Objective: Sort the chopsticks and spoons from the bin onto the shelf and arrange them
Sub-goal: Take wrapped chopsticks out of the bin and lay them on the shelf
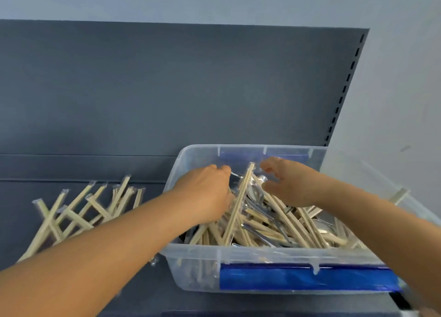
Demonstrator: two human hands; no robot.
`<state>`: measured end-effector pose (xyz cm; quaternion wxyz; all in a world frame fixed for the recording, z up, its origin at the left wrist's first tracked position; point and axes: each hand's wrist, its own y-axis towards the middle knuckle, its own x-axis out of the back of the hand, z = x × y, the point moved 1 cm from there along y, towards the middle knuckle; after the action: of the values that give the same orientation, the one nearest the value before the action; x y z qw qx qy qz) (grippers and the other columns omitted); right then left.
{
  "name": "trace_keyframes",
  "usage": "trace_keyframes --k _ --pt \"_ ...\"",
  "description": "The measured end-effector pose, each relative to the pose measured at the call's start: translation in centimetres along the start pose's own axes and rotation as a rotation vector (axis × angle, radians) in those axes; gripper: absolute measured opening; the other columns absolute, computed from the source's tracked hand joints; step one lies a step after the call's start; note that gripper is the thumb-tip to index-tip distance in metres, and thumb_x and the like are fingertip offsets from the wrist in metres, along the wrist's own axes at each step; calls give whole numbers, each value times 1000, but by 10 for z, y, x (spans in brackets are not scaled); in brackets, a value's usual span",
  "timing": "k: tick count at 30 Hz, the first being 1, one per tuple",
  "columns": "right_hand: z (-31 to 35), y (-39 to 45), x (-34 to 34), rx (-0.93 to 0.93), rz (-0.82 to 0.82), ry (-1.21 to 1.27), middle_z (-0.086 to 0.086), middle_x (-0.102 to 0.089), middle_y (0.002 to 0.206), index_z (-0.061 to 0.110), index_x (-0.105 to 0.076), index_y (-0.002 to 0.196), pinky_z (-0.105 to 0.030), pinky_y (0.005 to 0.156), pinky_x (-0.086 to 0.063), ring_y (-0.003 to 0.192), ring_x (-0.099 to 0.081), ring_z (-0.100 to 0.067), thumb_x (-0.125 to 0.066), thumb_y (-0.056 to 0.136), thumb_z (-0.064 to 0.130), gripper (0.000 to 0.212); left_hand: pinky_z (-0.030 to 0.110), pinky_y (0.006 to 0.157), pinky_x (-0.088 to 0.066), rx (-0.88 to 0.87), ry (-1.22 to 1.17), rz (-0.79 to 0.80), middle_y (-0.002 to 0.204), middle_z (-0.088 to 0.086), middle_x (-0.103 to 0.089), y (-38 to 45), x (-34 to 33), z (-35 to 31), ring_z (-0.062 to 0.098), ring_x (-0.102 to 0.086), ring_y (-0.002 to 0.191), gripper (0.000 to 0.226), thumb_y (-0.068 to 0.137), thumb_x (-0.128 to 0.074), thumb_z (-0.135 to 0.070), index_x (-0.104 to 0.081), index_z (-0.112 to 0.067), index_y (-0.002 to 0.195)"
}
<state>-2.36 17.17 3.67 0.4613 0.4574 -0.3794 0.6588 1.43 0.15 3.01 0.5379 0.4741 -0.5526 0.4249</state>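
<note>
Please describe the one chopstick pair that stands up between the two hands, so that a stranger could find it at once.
Look at the clear plastic bin with blue tape, on the right of the dark shelf. Inside, between the left hand and the right hand, one wrapped chopstick pair rises steeply. The other chopsticks lie nearly flat; this one's tip stands highest.

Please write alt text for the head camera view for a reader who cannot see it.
Both hands reach into a clear plastic bin of wrapped pale wooden chopsticks and metal spoons on a dark grey shelf. Left hand digs in; right hand hovers, fingers curled. More wrapped chopsticks lie scattered left.
</note>
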Motion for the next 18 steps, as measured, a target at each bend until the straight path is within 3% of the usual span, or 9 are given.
trace_keyframes --k 3,7,11,14,18 --pt "-24 1 0 2 50 -22 2 -52 126 22 -35 139 -31 85 -49 95 -57 -18 -51 92 27 50 34 75 -43 12 7 87 122 4 -48 7 -11 -11 24 -52 96 50 96 -46 -35 -29 -20 141" --pt "-45 1 -5 0 156 -83 1 -48 134 20 -25 145 -32 91 -45 109 -54 -21 -54 91 32 62 36 79 -45 67 90 165 123 8 -48 10 -22 -17 28 -54 104 60 97 -44 -38 -18 -18 147" --pt "-57 3 -13 -34 239 -159 -2 -59 118 16 -33 138 -38 92 -49 100 -60 -20 -56 87 44 63 33 77 -45 117 49 282 109 4 -52 12 -33 -19 20 -54 93 54 96 -47 -44 -29 -18 139" --pt "-58 4 -18 -41 296 -187 -3 -63 114 10 -35 137 -33 87 -51 100 -63 -21 -56 87 47 66 34 89 -46 122 -35 365 132 10 -44 16 -39 -22 23 -54 108 65 95 -47 -46 -18 -20 147" --pt "-55 7 -27 -35 289 -116 -5 -52 135 13 -13 149 -37 97 -46 116 -55 -24 -60 85 50 88 38 99 -43 115 -160 348 148 11 -25 21 -40 -26 27 -49 119 71 93 -54 -41 -13 -21 147"
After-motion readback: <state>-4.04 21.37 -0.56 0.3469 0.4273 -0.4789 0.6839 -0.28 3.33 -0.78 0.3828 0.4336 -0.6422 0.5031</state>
